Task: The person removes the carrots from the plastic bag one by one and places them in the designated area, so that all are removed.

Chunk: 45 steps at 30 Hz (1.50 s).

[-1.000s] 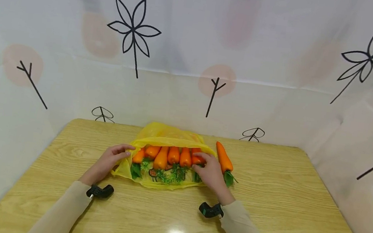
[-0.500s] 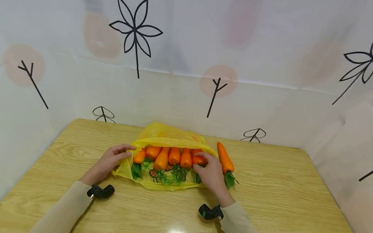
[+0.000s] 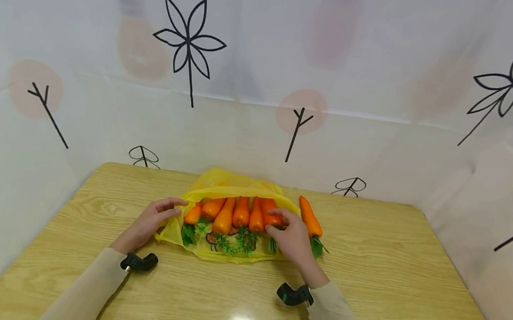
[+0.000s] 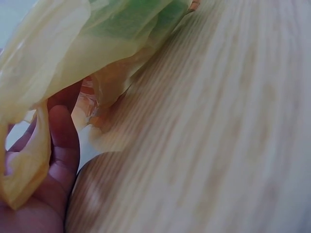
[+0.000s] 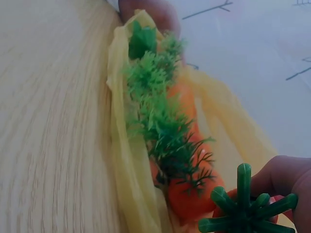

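Note:
A yellow plastic bag (image 3: pixel 220 179) lies on its side with its mouth facing me. Several orange carrots (image 3: pixel 223 220) sit side by side in the mouth, their leafy green tops (image 5: pixel 160 114) pointing toward me. At the left edge of the mouth, my left hand (image 3: pixel 150 221) holds the bag's rim; in the left wrist view the thin plastic (image 4: pixel 29 170) passes across its fingers. My right hand (image 3: pixel 295 237) grips the rightmost carrot in the bag (image 3: pixel 268 209) between thumb and fingers. That carrot's stubby green stem (image 5: pixel 245 206) shows close up in the right wrist view.
Another carrot (image 3: pixel 309 217) with green leaves lies outside the bag, just right of my right hand. The wooden table (image 3: pixel 397 263) ends at a white patterned curtain (image 3: pixel 240 136) behind the bag. Black wrist devices (image 3: pixel 295 295) sit at both cuffs.
The bag's upper rim has risen slightly, so more of the carrots' length shows. My right wrist has shifted a little toward me and right; the left hand stays in place.

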Motion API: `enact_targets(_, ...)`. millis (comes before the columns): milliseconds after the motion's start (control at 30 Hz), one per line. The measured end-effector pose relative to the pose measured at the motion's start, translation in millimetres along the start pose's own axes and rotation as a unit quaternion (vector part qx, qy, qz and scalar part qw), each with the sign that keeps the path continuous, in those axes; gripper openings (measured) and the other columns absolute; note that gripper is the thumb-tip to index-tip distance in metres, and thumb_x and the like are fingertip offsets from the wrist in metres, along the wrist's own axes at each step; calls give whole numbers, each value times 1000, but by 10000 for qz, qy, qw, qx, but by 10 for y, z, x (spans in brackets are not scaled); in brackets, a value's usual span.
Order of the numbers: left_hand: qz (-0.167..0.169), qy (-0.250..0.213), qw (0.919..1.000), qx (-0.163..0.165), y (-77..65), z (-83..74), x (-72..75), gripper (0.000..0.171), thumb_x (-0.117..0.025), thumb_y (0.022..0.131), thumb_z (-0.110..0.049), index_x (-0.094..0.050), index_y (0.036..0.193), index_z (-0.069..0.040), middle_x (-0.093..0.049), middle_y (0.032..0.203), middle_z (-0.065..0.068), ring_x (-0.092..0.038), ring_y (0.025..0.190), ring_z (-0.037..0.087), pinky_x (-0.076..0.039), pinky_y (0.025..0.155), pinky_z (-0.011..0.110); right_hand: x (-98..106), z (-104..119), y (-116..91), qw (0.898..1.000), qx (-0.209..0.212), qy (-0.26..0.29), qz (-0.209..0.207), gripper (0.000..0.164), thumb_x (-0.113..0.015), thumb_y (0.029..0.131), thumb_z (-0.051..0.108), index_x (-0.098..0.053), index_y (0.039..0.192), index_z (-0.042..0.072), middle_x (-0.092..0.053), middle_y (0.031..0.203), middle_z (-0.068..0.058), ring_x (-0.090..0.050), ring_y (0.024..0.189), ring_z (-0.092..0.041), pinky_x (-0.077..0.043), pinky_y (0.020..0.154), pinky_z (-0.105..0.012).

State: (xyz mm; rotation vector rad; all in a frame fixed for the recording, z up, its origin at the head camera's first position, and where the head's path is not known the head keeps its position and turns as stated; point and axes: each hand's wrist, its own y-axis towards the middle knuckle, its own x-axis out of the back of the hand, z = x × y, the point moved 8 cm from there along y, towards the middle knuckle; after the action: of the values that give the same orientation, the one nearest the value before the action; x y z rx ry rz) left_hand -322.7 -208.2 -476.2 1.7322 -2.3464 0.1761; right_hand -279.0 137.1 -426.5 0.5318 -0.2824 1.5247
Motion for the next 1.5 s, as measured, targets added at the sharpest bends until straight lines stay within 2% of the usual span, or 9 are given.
enact_targets(100,30,-35,10000,7,-36,-94,-20,35,-54,105,-17,-59,134,0,-53,131,20,-50,100,20,-46,82,24,14,37,-31,10000,6,33,81,32,-76,88,11,-71,119,15,-64,123,-5,-57,78,-22,-41,54,-31)
enact_targets(200,46,14,10000,30,-83,-219,-42,34,-53,104,-15,-60,133,1,-53,131,21,-50,102,21,-46,84,23,35,59,-64,9999,30,-21,152,33,-76,87,11,-71,119,16,-63,126,-5,-60,100,-26,-48,61,-32)
enact_targets(267,65,30,10000,-8,-113,-291,-56,34,-53,104,-15,-59,133,2,-53,130,20,-50,101,20,-46,84,23,58,64,-89,9998,21,-36,199,33,-77,87,11,-71,119,18,-62,126,-5,-61,101,-28,-50,63,-33)
enact_targets(367,49,53,10000,14,-114,-311,-57,33,-53,104,-14,-59,133,3,-54,126,19,-49,98,20,-46,82,24,85,60,-113,9995,-2,37,319,33,-77,87,11,-71,118,21,-61,126,-5,-61,102,-27,-53,68,-33)
enact_targets(600,4,-5,10000,4,12,-69,-4,34,-53,105,-15,-59,135,0,-56,119,14,-48,98,21,-45,81,24,149,42,-147,9975,99,198,676,33,-75,88,9,-70,119,19,-61,123,-10,-64,103,-29,-56,76,-34)
enact_targets(800,-23,-47,10000,17,26,20,13,36,-55,104,-22,-60,134,-3,-55,112,13,-49,94,20,-45,78,25,252,36,-198,9948,250,404,905,32,-73,89,6,-69,120,14,-62,114,-13,-64,100,-27,-56,79,-33)
enact_targets(1067,-19,-77,10000,-31,15,10,-2,38,-57,103,-26,-62,133,-3,-56,112,14,-50,94,21,-47,78,26,532,80,-314,9921,855,-261,885,32,-74,89,7,-70,119,14,-63,125,-10,-62,101,-24,-53,82,-36)
enact_targets(1300,-77,-30,10000,1,0,1,17,37,-58,103,-25,-62,132,-3,-55,123,10,-49,100,20,-46,83,25,730,98,-396,9871,1251,-327,945,31,-74,90,7,-69,120,14,-60,130,-10,-61,106,-26,-52,89,-44)
enact_targets(1500,-62,-75,10000,-2,-5,-4,9,36,-57,103,-24,-62,133,-4,-56,120,12,-49,97,20,-46,81,26,885,96,-462,9845,1389,-473,958,32,-74,89,4,-69,119,14,-57,133,-13,-59,113,-32,-53,87,-36)
